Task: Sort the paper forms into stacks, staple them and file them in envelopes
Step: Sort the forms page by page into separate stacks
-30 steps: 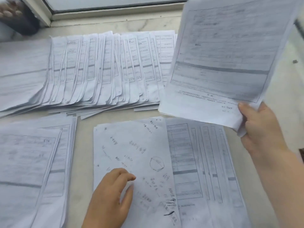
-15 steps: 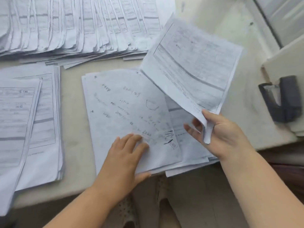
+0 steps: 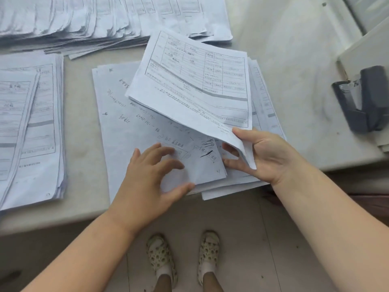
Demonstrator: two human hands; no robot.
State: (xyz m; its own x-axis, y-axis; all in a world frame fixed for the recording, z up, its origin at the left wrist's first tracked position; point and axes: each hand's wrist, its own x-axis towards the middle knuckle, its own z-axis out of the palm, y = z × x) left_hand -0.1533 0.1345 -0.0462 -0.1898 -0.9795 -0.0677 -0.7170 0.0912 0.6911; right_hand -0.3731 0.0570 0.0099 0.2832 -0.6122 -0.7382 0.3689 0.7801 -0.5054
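Sorting looks well under way, stapling and filing apparently not begun: no envelope shows. One pale table [image 3: 294,70] carries three paper groups: a fanned row of forms [image 3: 94,20] across the top, a squared stack [image 3: 31,127] at left, a loose pile [image 3: 134,123] at centre. One dark stapler [image 3: 362,100] sits untouched at right. The right hand [image 3: 261,154] pinches a thin form bundle [image 3: 195,81] by its corner over the pile; the left hand [image 3: 151,175] presses spread fingers on the scribbled top sheet
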